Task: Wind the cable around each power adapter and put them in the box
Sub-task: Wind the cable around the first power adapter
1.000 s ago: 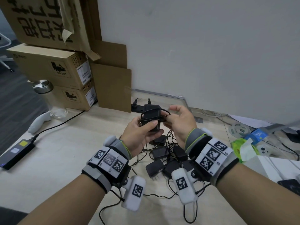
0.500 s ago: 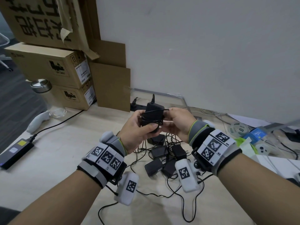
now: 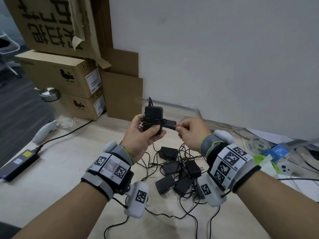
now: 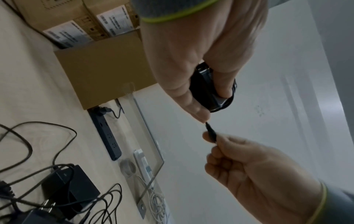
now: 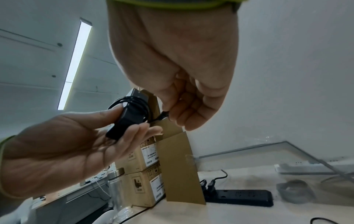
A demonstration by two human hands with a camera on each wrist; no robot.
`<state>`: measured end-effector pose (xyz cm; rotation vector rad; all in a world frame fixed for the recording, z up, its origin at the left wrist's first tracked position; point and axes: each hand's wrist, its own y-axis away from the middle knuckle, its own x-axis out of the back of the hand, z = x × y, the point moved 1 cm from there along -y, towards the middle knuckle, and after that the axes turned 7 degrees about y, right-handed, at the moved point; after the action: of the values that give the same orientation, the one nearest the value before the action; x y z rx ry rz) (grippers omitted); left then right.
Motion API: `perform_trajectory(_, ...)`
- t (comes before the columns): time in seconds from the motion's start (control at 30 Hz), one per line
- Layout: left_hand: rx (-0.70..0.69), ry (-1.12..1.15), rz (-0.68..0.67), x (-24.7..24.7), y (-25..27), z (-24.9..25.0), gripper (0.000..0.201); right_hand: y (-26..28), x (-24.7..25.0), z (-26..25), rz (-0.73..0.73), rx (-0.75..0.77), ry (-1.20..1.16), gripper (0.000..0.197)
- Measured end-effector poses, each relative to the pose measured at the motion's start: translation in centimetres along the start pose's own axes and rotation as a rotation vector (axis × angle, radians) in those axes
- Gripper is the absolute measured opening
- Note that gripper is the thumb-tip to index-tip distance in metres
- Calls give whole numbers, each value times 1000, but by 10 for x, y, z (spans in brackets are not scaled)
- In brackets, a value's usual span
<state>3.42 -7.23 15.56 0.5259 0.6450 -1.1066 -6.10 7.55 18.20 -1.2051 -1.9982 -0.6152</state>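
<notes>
Black power adapter [image 3: 153, 120] sits gripped in your left hand [image 3: 144, 135], cable wound around it; your right hand [image 3: 191, 133] pinches the cable plug [image 4: 210, 132]. Winding looks nearly finished: next, tuck that end under.

Head view looks down over both forearms at the desk [image 3: 51, 169]; both wrist views, close-up, look upward at the same wall [image 4: 287, 106].

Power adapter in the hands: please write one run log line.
left hand: holds power adapter | right hand: pinches cable end | cable: wound | boxed: no

"UN 3481" on upper cardboard box [image 3: 69, 81], lower box [image 3: 81, 108]
</notes>
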Motion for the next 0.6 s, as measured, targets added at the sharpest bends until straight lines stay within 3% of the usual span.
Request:
perform_trajectory(0.23,17,-22,57,20,-6,4,33,-3,-4,5,25,24,-11,23)
perform_trajectory(0.37,73,-137,108,40,-6,-1,38,2,-19,10,-123,8,14,13)
perform_trajectory(0.6,133,-241,342,102,3,-13,29,5,-63,22,-163,-52,114,7)
